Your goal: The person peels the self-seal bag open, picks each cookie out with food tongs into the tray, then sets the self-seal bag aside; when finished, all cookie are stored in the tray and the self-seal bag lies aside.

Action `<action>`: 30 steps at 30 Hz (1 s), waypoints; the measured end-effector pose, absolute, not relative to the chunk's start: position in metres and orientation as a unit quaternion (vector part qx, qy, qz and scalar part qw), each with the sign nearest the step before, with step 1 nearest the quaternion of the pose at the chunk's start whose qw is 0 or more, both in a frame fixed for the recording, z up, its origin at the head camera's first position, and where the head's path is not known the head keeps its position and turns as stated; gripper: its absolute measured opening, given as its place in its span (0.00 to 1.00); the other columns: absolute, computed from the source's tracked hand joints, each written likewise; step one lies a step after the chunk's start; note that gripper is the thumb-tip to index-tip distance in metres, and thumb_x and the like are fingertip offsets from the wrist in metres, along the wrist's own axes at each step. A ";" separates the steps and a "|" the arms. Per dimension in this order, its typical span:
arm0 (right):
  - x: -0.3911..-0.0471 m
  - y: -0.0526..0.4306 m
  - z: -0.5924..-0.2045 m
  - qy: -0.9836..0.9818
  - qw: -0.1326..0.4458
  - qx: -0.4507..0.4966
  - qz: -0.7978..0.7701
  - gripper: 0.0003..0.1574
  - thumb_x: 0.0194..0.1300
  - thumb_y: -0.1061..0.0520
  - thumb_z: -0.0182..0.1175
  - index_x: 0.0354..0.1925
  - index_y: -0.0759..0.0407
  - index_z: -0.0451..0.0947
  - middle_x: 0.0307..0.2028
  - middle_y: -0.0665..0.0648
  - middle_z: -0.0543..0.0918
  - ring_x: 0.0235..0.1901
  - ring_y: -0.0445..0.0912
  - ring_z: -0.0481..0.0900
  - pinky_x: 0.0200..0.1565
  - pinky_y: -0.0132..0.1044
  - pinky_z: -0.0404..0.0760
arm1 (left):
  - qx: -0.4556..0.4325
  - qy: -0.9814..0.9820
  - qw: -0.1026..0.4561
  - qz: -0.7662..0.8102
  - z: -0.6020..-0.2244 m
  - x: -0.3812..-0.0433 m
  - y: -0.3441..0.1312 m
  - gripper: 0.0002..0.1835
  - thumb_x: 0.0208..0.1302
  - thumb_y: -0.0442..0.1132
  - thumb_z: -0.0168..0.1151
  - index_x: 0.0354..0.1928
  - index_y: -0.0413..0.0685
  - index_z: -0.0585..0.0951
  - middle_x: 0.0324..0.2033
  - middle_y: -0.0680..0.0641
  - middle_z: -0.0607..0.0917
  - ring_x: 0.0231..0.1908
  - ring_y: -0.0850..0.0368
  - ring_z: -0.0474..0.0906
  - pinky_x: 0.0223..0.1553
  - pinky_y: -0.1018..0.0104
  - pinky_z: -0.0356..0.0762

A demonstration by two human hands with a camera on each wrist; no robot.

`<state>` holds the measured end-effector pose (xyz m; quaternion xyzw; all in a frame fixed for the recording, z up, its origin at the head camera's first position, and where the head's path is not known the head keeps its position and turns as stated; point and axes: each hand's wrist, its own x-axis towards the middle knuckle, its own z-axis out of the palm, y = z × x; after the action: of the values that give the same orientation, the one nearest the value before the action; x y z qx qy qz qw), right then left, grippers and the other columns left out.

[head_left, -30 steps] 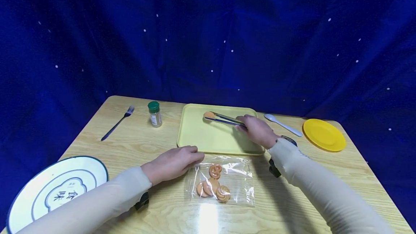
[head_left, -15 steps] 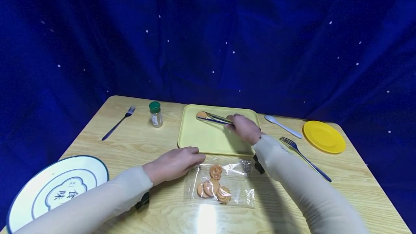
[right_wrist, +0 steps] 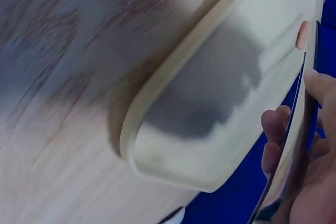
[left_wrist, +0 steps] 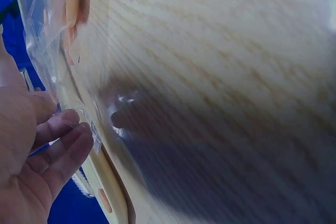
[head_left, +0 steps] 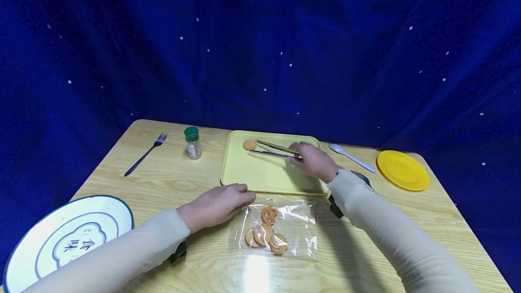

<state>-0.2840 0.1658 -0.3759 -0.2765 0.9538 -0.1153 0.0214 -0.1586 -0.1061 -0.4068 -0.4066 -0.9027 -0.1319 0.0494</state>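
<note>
Plainly, in the head view, the right hand (head_left: pixel 313 162) grips metal tongs (head_left: pixel 278 147), tips spread just beside a round cookie (head_left: pixel 249 144) on the yellow tray (head_left: pixel 260 176), left of that grip. The left hand (head_left: pixel 221 202) pinches a clear bag (head_left: pixel 299 234), its cookies (head_left: pixel 263 234) lying right of the fingers. From the left wrist, the film's exact contact is hard to tell. From the right wrist, thumb and fingers hold the tongs over the tray.

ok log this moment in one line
right hand: holds tongs, tips parted; biscuit: on tray; left hand: pinches clear bag; more biscuits: in bag
</note>
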 end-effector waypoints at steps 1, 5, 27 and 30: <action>-0.282 0.169 -0.374 0.951 0.016 -0.285 -0.117 0.27 0.70 0.49 0.57 0.59 0.65 0.73 0.54 0.64 0.82 0.54 0.56 0.80 0.58 0.50 0.77 | -0.406 -0.903 0.048 -0.132 -0.407 -0.159 -0.106 0.07 0.73 0.41 0.53 0.33 0.54 0.73 0.27 0.56 0.74 0.26 0.65 0.68 0.26 0.75 0.70; -0.270 0.185 -0.358 0.939 -0.006 -0.317 -0.133 0.25 0.70 0.50 0.57 0.58 0.64 0.74 0.53 0.63 0.82 0.53 0.55 0.81 0.56 0.51 0.78 | -0.403 -0.905 0.040 -0.129 -0.407 -0.159 -0.105 0.07 0.73 0.42 0.52 0.34 0.55 0.73 0.28 0.57 0.74 0.27 0.66 0.68 0.27 0.75 0.70; -0.146 0.321 -0.327 0.917 -0.098 -0.365 -0.127 0.15 0.61 0.57 0.66 0.47 0.44 0.83 0.31 0.32 0.77 0.25 0.26 0.66 0.30 0.16 0.65 | -0.401 -0.907 0.040 -0.123 -0.400 -0.158 -0.106 0.08 0.74 0.43 0.50 0.34 0.55 0.73 0.27 0.57 0.72 0.27 0.66 0.67 0.27 0.75 0.69; -0.133 0.332 -0.335 0.911 -0.096 -0.375 -0.144 0.18 0.58 0.60 0.68 0.46 0.44 0.83 0.34 0.32 0.80 0.29 0.25 0.70 0.32 0.15 0.66 | -0.402 -0.907 0.038 -0.123 -0.400 -0.157 -0.105 0.08 0.74 0.43 0.50 0.34 0.55 0.73 0.27 0.57 0.72 0.27 0.66 0.67 0.27 0.75 0.69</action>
<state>-0.1329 0.3316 -0.3351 -0.3747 0.9109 -0.1438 -0.0961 -0.1571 -0.1049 -0.3997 -0.4019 -0.9066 -0.1227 0.0379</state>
